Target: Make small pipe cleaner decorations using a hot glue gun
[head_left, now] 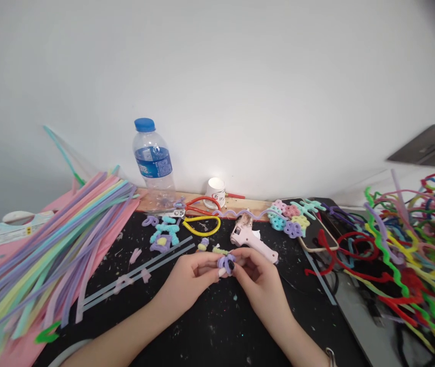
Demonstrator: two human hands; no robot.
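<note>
My left hand [193,272] and my right hand [253,270] meet over the black mat, fingers closed around a small purple pipe-cleaner flower [225,264]. A dark spot shows at its right side, near my right thumb. Just behind it lies a yellow-green pipe-cleaner piece [219,250]; whether it joins the flower I cannot tell. A small yellow and purple piece [203,245] lies beyond my left fingertips. Behind my right hand rests a pale pink glue gun [253,238]. Scissors with red and yellow handles [202,226] lie behind both hands.
Pastel pipe cleaners [60,244] are heaped at left, tangled bright ones [412,255] at right. A plastic bottle [154,163] and paper cup [216,191] stand near the wall. Finished pipe-cleaner flowers [289,218] lie partly on a phone [322,237]. Clear glue sticks [137,275] lie at left.
</note>
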